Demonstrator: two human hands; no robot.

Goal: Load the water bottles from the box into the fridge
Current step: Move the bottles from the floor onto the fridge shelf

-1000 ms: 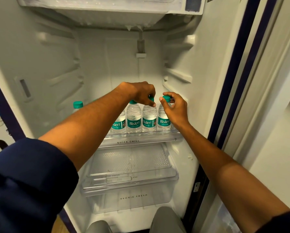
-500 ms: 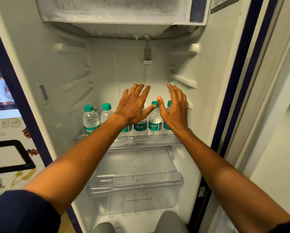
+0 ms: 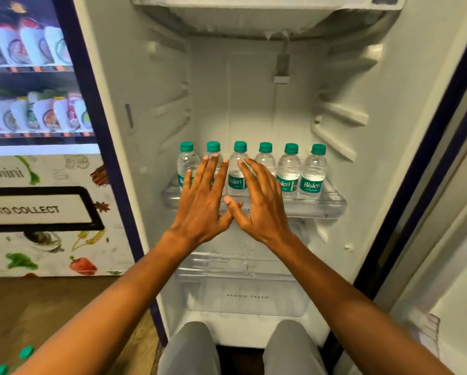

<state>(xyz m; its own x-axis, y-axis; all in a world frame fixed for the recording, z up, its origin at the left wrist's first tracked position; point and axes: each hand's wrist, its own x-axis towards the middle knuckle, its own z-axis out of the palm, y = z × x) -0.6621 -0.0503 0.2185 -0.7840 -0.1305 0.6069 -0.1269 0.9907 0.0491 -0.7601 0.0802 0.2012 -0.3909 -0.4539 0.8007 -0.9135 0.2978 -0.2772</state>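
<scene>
Several small clear water bottles (image 3: 312,171) with green caps and green labels stand in a row on the clear fridge shelf (image 3: 332,205) inside the open fridge. My left hand (image 3: 204,201) and my right hand (image 3: 259,204) hover side by side in front of the row, fingers straight and spread, holding nothing. They cover the lower parts of the left and middle bottles. Green caps of more bottles (image 3: 26,351) show at the bottom left corner; the box itself is out of view.
Below the shelf sits a clear vegetable drawer (image 3: 247,296). The freezer compartment (image 3: 254,12) hangs above. A vending machine (image 3: 37,131) stands to the left, and the fridge door edge (image 3: 427,169) runs down the right. My grey-trousered knees (image 3: 189,353) are at the fridge's foot.
Both hands let go of the bottle caps, opened flat and drew back from the shelf. The camera pulled back and turned left, so the whole bottle row shows.
</scene>
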